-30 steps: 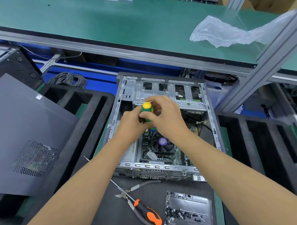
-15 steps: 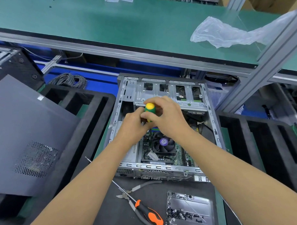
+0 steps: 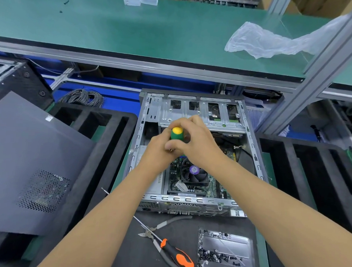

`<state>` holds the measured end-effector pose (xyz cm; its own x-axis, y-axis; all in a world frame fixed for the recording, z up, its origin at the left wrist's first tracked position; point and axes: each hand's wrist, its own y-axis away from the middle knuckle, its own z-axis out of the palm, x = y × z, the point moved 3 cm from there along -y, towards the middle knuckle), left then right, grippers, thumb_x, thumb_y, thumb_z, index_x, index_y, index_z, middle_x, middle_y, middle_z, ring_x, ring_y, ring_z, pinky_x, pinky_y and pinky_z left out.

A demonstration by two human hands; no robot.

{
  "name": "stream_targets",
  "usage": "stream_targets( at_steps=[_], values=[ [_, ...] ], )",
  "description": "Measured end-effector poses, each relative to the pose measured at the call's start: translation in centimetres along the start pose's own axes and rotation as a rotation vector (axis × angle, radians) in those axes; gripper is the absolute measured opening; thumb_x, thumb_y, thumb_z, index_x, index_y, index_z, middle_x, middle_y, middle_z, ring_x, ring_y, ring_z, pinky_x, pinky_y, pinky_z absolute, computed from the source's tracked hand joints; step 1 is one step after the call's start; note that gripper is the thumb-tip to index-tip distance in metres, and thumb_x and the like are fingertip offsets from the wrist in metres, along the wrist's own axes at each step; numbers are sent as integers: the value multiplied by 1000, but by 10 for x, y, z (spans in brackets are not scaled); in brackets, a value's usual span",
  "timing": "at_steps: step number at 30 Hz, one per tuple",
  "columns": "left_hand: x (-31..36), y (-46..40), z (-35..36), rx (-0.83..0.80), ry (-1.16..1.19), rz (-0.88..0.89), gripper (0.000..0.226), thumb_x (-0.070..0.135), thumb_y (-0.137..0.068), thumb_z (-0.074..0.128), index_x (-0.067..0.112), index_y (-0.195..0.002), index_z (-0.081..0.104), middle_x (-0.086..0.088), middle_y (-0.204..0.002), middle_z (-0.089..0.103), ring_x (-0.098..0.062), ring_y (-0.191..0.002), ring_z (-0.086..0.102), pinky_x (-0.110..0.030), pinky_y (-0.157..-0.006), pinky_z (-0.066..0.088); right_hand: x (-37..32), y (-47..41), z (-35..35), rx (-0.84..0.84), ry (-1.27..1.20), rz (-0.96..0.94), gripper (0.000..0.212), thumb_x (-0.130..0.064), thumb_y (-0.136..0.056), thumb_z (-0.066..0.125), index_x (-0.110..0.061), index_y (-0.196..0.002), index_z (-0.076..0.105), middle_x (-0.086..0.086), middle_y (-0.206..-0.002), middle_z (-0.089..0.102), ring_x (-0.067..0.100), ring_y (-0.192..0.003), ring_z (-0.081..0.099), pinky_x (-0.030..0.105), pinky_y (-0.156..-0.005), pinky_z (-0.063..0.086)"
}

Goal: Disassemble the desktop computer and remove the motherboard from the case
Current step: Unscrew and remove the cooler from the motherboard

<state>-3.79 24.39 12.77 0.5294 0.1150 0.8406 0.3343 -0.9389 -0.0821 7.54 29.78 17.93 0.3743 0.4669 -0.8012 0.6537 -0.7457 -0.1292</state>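
Note:
An open grey computer case (image 3: 190, 202) lies flat in front of me. Inside sits the green motherboard (image 3: 174, 178) with a black CPU fan (image 3: 193, 172). Above the board, near the silver drive cage (image 3: 193, 114), stands a green screwdriver with a yellow cap (image 3: 177, 133), pointing down into the case. My right hand (image 3: 198, 144) grips its handle from the right. My left hand (image 3: 158, 150) wraps round the lower part of the handle from the left. The screwdriver's tip is hidden behind my hands.
The removed dark side panel (image 3: 30, 162) rests on black foam trays (image 3: 102, 150) at left. Near me lie an orange-handled screwdriver (image 3: 175, 255), pliers (image 3: 164, 225) and a metal tray of screws (image 3: 225, 253). A plastic bag (image 3: 260, 41) lies on the green bench behind.
Both hands stay on the green screwdriver above the board. The fingers of my right hand have shifted slightly round the handle; the case has not moved.

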Motion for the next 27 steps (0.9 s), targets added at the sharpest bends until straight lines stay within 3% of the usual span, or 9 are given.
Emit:
stream_targets(
  at_steps=[3, 5, 8, 11, 15, 18, 20, 24, 27],
  values=[
    [-2, -1, 1, -18, -6, 13, 25, 19, -80, 69, 33, -92, 52, 13, -75, 62, -5, -68, 58, -22, -56, 44, -2, 0, 0, 64, 41, -17, 31, -20, -84, 75, -29, -112, 67, -2, -97, 46, 12, -91, 51, 21, -84, 42],
    [-3, 1, -1, -40, -8, 58, 32, 16, -83, 68, 42, -82, 50, 22, -71, 60, 0, -65, 54, -14, -55, 37, -4, 0, -2, 33, 62, -42, 33, -13, -87, 69, -26, -117, 65, -2, -100, 51, 15, -94, 52, 26, -88, 42],
    [-4, 2, -3, -47, -8, 49, 32, 17, -82, 70, 41, -78, 49, 24, -71, 61, 0, -67, 55, -12, -56, 38, 0, 0, -5, -28, 92, -18, 38, -9, -90, 63, -25, -123, 58, -4, -108, 56, 18, -101, 52, 32, -91, 44],
    [-4, -1, -3, -10, -19, 39, 22, 22, -78, 73, 30, -82, 53, 13, -71, 63, -5, -71, 59, -17, -61, 46, 0, 1, -6, -74, 93, -5, 39, -12, -92, 62, -26, -127, 55, -7, -106, 54, 15, -96, 50, 28, -87, 43],
    [-2, -1, -2, 6, -43, 8, 27, 23, -77, 76, 14, -89, 54, 1, -73, 63, -16, -70, 59, -34, -59, 50, -1, -1, -9, -30, 47, 9, 44, -32, -80, 78, -32, -122, 63, -6, -107, 47, 12, -100, 46, 21, -89, 37],
    [-1, -1, 0, 31, -39, -11, 34, 24, -75, 79, 10, -95, 55, 0, -81, 66, -17, -78, 64, -39, -69, 54, -3, -2, -7, 57, 42, 9, 37, -27, -82, 77, -28, -117, 66, -4, -100, 51, 15, -96, 54, 30, -90, 45],
    [-3, -2, -1, 45, -39, -17, 33, 24, -74, 77, 13, -96, 55, 2, -84, 66, -14, -81, 64, -34, -70, 53, -5, -1, -5, 49, 72, -27, 34, -20, -85, 73, -25, -118, 63, -8, -103, 55, 15, -97, 54, 31, -90, 45],
    [-3, 0, -3, -27, -27, 60, 26, 18, -79, 75, 30, -92, 56, 17, -82, 65, 5, -82, 60, -7, -66, 42, -2, -2, -8, 6, 107, -44, 32, -10, -89, 65, -22, -119, 62, -9, -102, 55, 14, -93, 50, 27, -86, 41],
    [-4, 0, -4, -9, -39, 61, 23, 16, -79, 74, 25, -93, 58, 14, -78, 64, 3, -77, 59, -6, -63, 40, -4, -2, -7, -48, 97, -44, 34, -10, -91, 63, -24, -122, 62, -8, -104, 58, 12, -93, 50, 23, -85, 38]
  ],
)
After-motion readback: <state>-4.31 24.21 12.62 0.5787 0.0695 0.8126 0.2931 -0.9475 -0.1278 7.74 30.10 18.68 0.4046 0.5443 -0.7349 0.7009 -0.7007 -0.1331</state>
